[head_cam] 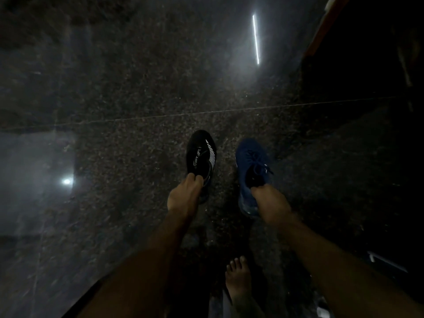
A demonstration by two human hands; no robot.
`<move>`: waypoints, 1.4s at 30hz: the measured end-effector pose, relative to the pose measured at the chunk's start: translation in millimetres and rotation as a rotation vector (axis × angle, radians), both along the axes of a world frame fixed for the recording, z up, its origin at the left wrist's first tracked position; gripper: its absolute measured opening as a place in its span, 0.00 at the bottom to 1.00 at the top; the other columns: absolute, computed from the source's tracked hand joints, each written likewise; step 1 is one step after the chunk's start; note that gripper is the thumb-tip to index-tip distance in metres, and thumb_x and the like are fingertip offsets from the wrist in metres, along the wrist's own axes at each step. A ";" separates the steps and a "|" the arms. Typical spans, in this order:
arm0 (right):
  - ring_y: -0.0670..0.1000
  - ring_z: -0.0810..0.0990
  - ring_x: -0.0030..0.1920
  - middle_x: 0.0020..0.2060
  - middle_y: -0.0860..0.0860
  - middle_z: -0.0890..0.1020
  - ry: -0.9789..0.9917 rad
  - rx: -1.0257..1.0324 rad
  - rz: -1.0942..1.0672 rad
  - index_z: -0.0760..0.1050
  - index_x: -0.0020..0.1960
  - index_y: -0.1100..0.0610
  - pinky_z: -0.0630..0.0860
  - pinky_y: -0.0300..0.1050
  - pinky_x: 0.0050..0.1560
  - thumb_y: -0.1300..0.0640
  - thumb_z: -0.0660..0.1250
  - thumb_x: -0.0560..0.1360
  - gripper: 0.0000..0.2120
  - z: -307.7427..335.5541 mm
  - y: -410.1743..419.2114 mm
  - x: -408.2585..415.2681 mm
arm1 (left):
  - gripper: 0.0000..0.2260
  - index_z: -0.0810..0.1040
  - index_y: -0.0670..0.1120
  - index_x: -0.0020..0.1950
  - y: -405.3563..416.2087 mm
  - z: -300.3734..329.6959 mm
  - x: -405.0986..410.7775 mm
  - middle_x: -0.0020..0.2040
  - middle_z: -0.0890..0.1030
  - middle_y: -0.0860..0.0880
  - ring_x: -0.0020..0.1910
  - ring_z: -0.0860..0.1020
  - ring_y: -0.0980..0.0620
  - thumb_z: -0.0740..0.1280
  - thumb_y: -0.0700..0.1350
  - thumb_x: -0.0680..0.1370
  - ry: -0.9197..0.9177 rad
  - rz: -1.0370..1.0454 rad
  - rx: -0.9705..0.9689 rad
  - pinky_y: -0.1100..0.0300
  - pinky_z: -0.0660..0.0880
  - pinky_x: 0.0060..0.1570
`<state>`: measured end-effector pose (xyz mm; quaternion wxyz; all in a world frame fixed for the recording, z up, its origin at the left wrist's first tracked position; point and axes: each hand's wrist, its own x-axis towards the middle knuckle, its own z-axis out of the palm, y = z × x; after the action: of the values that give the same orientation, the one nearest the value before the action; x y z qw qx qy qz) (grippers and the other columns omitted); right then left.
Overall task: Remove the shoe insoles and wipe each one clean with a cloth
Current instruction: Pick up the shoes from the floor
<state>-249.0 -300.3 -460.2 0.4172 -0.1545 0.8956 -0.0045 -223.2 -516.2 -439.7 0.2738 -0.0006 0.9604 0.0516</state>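
Note:
A black shoe (202, 154) with white stripes and white lettering on its insole is on the left, over the dark speckled floor. My left hand (183, 196) grips it at the heel opening. To the right is a blue laced shoe (251, 164). My right hand (270, 203) grips that one at its heel collar, fingers curled into the opening. Whether the shoes rest on the floor or hang just above it is unclear. No cloth is in view.
A polished stone floor (137, 99) with a thin joint line runs across the view, reflecting a tube light and a round lamp. My bare foot (238, 281) stands at the bottom centre. A dark piece of furniture with an orange edge (325, 28) is at the upper right.

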 end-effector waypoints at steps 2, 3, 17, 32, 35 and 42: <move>0.56 0.75 0.57 0.58 0.57 0.77 0.106 -0.019 -0.020 0.72 0.61 0.60 0.74 0.46 0.52 0.64 0.58 0.80 0.11 -14.1 -11.2 -14.1 | 0.14 0.66 0.45 0.62 -5.8 -11.8 -9.5 0.59 0.69 0.46 0.56 0.74 0.46 0.64 0.38 0.78 0.028 0.009 -0.019 0.54 0.68 0.39; 0.55 0.74 0.58 0.58 0.56 0.76 0.167 -0.043 -0.039 0.71 0.61 0.59 0.74 0.46 0.53 0.64 0.59 0.80 0.11 -21.8 -16.7 -19.6 | 0.15 0.65 0.45 0.62 -7.8 -17.3 -13.4 0.59 0.68 0.46 0.57 0.73 0.45 0.65 0.38 0.78 0.049 0.013 -0.029 0.54 0.69 0.40; 0.55 0.74 0.57 0.56 0.55 0.76 0.204 -0.122 -0.087 0.71 0.59 0.58 0.73 0.47 0.49 0.63 0.62 0.78 0.11 -9.4 -32.5 5.2 | 0.24 0.64 0.46 0.70 8.0 -6.9 -1.0 0.68 0.66 0.45 0.61 0.73 0.47 0.67 0.39 0.76 0.086 -0.099 -0.034 0.52 0.75 0.54; 0.54 0.70 0.66 0.67 0.54 0.72 0.369 -0.213 -0.378 0.66 0.70 0.57 0.68 0.48 0.65 0.54 0.58 0.82 0.18 193.6 62.8 58.3 | 0.19 0.65 0.47 0.69 109.4 178.4 15.0 0.66 0.69 0.46 0.64 0.71 0.47 0.62 0.48 0.80 0.188 -0.307 0.054 0.52 0.69 0.63; 0.58 0.71 0.66 0.67 0.58 0.72 0.423 -0.221 -0.450 0.67 0.71 0.61 0.67 0.50 0.65 0.55 0.60 0.81 0.20 252.8 105.0 86.4 | 0.21 0.64 0.47 0.70 151.1 239.3 24.3 0.67 0.68 0.45 0.65 0.69 0.46 0.62 0.51 0.80 0.202 -0.379 0.088 0.52 0.67 0.64; 0.64 0.83 0.39 0.42 0.64 0.83 0.694 -0.289 -0.678 0.81 0.48 0.67 0.81 0.54 0.38 0.53 0.60 0.75 0.18 376.9 204.7 164.5 | 0.22 0.66 0.46 0.69 270.0 373.1 64.1 0.67 0.70 0.44 0.67 0.69 0.45 0.66 0.52 0.78 0.317 -0.549 0.174 0.50 0.65 0.68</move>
<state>-84.5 -95.6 -83.3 0.0444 0.0966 0.9715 -0.2119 -159.1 -246.2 -66.6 0.1234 0.2898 0.9474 0.0572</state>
